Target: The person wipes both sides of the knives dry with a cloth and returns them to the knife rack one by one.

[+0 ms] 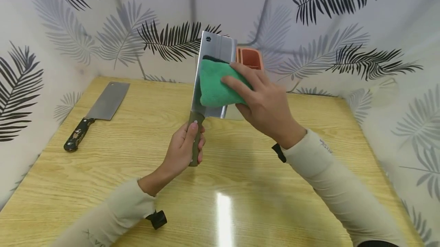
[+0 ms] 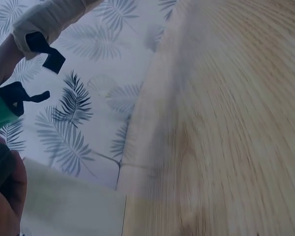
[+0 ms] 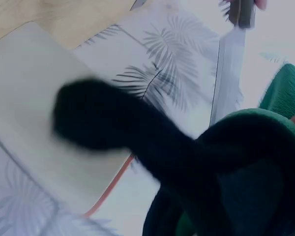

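My left hand (image 1: 180, 143) grips the olive-brown handle of a cleaver (image 1: 218, 46), its thumb lying along the side. The wide steel blade points up and away from me, with a small hole near its far corner. In my right hand (image 1: 269, 103) is a folded green cloth (image 1: 220, 82), held flat against the blade face and covering its middle. Fingers of that hand lie over the cloth's right side. At the left edge of the left wrist view, the cloth (image 2: 0, 115) appears just above the gripped handle. A dark blurred strap blocks much of the right wrist view.
A second cleaver (image 1: 109, 99) with a black patterned handle lies on the left of the wooden table (image 1: 154, 98). Behind the held blade stands an orange-rimmed container (image 1: 252, 59), partly hidden. Leaf-patterned fabric (image 1: 309, 48) hangs around the table's back and sides.
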A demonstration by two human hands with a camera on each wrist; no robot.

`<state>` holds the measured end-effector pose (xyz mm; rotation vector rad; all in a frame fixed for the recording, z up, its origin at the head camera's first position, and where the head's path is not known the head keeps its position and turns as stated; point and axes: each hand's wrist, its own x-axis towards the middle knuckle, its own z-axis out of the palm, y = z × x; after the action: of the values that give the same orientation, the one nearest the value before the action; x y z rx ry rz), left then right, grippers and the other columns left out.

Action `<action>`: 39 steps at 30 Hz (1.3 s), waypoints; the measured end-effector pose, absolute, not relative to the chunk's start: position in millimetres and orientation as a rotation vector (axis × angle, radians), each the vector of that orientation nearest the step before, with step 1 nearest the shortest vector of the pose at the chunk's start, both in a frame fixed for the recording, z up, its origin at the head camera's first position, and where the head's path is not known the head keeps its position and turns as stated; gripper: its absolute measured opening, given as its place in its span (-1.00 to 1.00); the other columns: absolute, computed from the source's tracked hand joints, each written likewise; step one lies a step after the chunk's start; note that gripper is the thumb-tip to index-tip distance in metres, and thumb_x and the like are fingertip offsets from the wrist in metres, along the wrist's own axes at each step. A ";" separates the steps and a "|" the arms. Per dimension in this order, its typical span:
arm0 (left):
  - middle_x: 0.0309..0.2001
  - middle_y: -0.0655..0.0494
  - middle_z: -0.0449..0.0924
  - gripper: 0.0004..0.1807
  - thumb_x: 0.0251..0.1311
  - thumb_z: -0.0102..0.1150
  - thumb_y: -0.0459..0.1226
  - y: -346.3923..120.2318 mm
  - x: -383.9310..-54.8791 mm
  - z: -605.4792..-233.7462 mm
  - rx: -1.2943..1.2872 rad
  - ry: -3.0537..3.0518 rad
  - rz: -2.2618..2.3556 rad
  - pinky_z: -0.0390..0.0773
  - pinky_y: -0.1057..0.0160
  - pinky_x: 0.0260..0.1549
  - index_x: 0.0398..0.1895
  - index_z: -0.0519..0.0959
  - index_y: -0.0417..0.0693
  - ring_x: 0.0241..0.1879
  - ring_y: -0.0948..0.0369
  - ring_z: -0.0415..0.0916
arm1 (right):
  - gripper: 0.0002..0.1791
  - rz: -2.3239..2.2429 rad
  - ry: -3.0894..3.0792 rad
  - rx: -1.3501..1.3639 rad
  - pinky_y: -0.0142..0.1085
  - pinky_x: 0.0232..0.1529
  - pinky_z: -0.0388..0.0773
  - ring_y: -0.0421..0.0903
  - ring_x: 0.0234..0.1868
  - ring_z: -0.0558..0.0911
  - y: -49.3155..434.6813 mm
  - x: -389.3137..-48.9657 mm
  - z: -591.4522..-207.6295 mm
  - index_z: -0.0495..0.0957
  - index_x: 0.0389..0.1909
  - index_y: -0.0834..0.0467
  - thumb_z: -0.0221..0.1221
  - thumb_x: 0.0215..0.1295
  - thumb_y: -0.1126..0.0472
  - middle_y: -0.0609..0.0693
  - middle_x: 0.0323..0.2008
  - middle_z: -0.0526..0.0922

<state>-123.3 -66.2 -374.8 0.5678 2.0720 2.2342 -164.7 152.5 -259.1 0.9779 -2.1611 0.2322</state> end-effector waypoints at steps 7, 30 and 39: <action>-0.53 0.08 0.36 -0.52 0.61 -0.40 -0.02 -52.7 -120.5 -372.8 0.699 2.034 2.218 0.55 0.23 -0.77 -0.16 0.33 -0.27 -0.76 0.32 0.42 | -0.47 0.116 -2.137 1.041 -0.13 -0.45 0.69 0.10 0.03 0.65 137.9 -156.3 -273.9 0.61 0.13 -0.04 0.48 0.10 0.12 0.07 0.22 0.60; -0.57 0.05 0.36 -0.59 0.62 -0.34 -0.13 -32.0 -109.7 -377.5 0.767 1.911 2.162 0.53 0.20 -0.81 -0.17 0.31 -0.36 -0.78 0.31 0.43 | -0.49 0.194 -2.199 0.889 0.07 0.35 0.47 0.22 0.31 0.49 168.7 -186.9 -263.6 0.48 0.32 0.16 0.02 0.43 0.05 0.26 0.34 0.45; -0.55 0.06 0.36 -0.58 0.62 -0.40 -0.08 -33.0 -118.0 -369.5 0.720 1.971 2.173 0.54 0.23 -0.79 -0.14 0.32 -0.28 -0.78 0.31 0.43 | -0.54 0.312 -2.242 1.016 0.06 0.36 0.44 0.22 0.30 0.48 149.1 -148.4 -291.3 0.55 0.24 0.16 0.22 0.33 0.20 0.25 0.33 0.47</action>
<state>-118.0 -33.0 -369.5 0.7205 1.9706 2.1728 -148.4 149.1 -291.3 1.0156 -2.2417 0.3125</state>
